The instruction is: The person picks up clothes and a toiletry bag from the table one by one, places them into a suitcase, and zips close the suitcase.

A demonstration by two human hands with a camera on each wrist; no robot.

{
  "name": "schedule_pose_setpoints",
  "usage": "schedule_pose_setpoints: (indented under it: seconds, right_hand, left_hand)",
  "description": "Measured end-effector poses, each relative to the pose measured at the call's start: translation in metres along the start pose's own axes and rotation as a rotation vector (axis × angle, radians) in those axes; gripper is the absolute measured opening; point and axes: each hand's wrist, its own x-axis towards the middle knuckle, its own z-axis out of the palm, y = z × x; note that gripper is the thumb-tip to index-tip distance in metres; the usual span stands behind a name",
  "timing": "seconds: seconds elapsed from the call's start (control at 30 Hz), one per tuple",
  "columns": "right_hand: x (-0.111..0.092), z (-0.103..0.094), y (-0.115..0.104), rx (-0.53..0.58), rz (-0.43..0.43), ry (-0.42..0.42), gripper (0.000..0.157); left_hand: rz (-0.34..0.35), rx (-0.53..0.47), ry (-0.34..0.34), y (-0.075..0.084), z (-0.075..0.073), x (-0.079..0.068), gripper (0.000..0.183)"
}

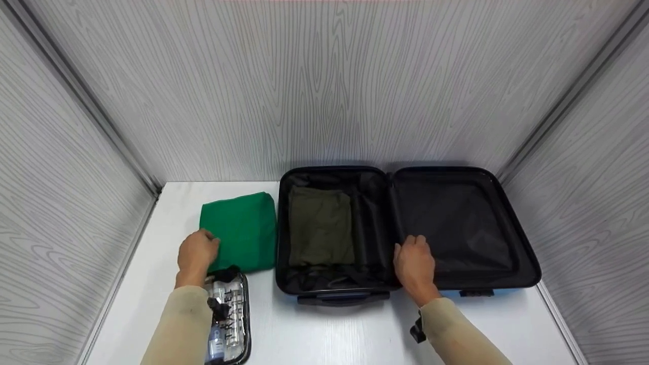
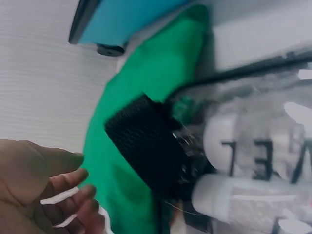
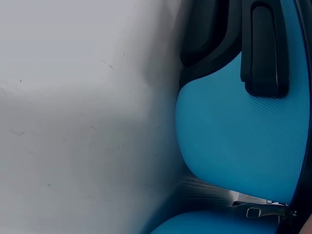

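A folded green garment (image 1: 246,228) lies on the white table, left of an open suitcase (image 1: 334,168). At its left edge is my left hand (image 1: 196,251); in the left wrist view the thumb and loosely bent fingers (image 2: 63,183) stand apart beside the green cloth (image 2: 141,73). My right hand (image 1: 416,263) rests at the front of the suitcase, where the two halves meet. Just a bit of that hand shows in the right wrist view, beside the blue shell (image 3: 229,131). A folded olive garment (image 1: 320,226) lies inside the left half.
A clear toiletry bag (image 1: 234,324) with black trim, lettering and several bottles lies under my left forearm, in front of the green garment. The suitcase's right half (image 1: 456,223) has a dark lining. Grey wood-grain walls (image 1: 324,86) enclose the table (image 1: 324,339).
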Motion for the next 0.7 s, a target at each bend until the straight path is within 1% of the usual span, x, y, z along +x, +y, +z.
schedule_pose_setpoints:
  seconds: [0.13,0.23,0.37,0.47,0.7]
  right_hand:
    - [0.000,-0.001,0.000,-0.018,0.005,0.000,0.029]
    - [0.000,-0.002,0.000,-0.022,0.014,0.002,0.030]
    - [0.000,-0.003,-0.001,-0.014,0.017,0.020,0.030]
    - [-0.001,-0.002,-0.001,-0.014,0.013,0.026,0.030]
    - [-0.001,-0.001,-0.001,-0.001,0.030,0.003,0.031]
  left_hand:
    - [-0.065,0.022,-0.055,-0.010,0.004,0.002,0.061]
    - [-0.118,0.017,-0.089,-0.014,0.007,0.003,0.068]
    - [-0.150,0.007,-0.140,-0.017,0.006,0.004,0.070]
    - [-0.162,0.002,-0.165,-0.016,0.004,0.004,0.066]
    - [-0.187,0.029,-0.163,-0.014,-0.001,0.003,0.068]
